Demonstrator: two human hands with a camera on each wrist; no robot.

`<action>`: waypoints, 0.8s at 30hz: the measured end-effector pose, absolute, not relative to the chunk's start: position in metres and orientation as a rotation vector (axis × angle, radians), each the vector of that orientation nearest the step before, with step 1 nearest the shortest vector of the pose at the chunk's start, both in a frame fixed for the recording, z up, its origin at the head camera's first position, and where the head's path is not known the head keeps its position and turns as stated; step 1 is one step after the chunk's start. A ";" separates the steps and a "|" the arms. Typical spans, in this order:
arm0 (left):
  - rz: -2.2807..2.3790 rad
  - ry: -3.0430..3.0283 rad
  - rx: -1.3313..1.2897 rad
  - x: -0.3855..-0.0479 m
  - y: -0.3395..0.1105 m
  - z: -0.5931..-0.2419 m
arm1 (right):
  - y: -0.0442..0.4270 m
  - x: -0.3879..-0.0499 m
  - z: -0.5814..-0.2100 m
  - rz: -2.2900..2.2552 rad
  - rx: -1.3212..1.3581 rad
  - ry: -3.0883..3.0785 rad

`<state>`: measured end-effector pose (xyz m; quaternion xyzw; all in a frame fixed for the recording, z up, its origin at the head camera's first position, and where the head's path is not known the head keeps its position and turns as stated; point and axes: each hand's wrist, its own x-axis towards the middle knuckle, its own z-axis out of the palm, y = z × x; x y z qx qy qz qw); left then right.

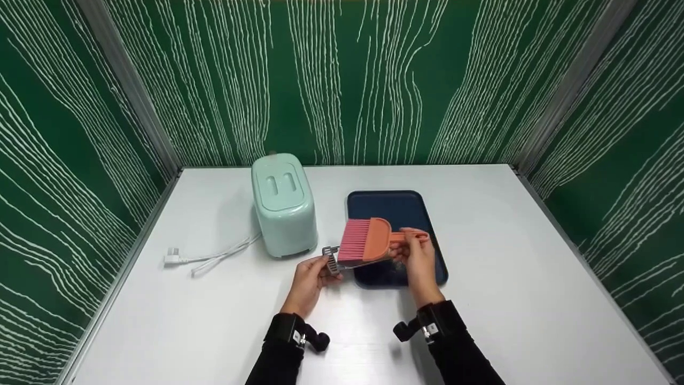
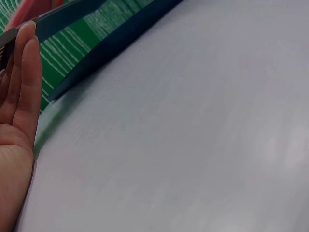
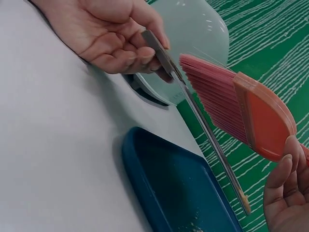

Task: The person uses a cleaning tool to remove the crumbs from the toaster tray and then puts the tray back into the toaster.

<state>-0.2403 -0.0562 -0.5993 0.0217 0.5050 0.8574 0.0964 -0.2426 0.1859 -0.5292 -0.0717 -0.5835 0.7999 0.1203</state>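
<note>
My left hand pinches the grey slotted end of a thin metal crumb tray, held above the table. In the right wrist view the crumb tray appears edge-on, with a few crumbs at its far end. My right hand grips the handle of an orange brush with pink bristles. The bristles lie over the crumb tray, and in the right wrist view a gap shows between them. Below is a dark blue tray, with crumbs visible on its bottom in the right wrist view.
A mint-green toaster with a lid on top stands left of the blue tray. Its white cord and plug lie on the white table. Green walls with white lines enclose the back and sides.
</note>
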 end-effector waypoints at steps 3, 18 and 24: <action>2.537 1.496 0.074 -0.241 -0.056 -0.599 | 0.183 -0.243 -0.533 2.306 -0.179 -1.750; 2.514 1.531 0.118 -0.240 -0.057 -0.600 | 0.180 -0.237 -0.534 2.280 -0.134 -1.765; 2.536 1.528 0.113 -0.241 -0.056 -0.601 | 0.183 -0.237 -0.535 2.277 -0.122 -1.774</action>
